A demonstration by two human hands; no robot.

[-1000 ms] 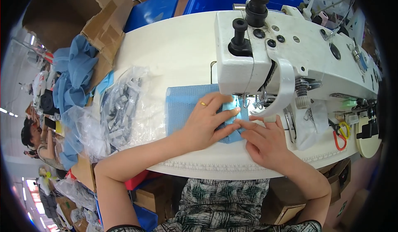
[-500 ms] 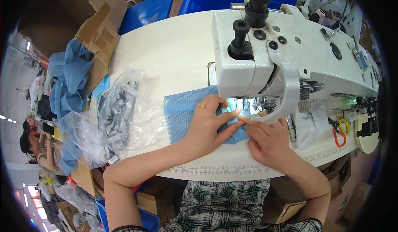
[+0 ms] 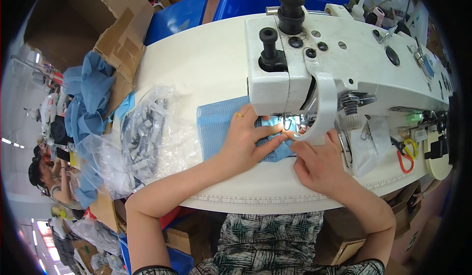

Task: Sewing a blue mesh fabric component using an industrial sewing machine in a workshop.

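We are pressing our left hand (image 3: pixel 243 140) flat and open on the blue mesh fabric (image 3: pixel 216 127), which is lying under the sewing machine (image 3: pixel 339 73) needle at twelve o'clock from our right hand (image 3: pixel 317 162), whose fingertips are pinching the fabric's edge. Most of the piece is still trailing toward nine o'clock, so we judge the seam barely begun.
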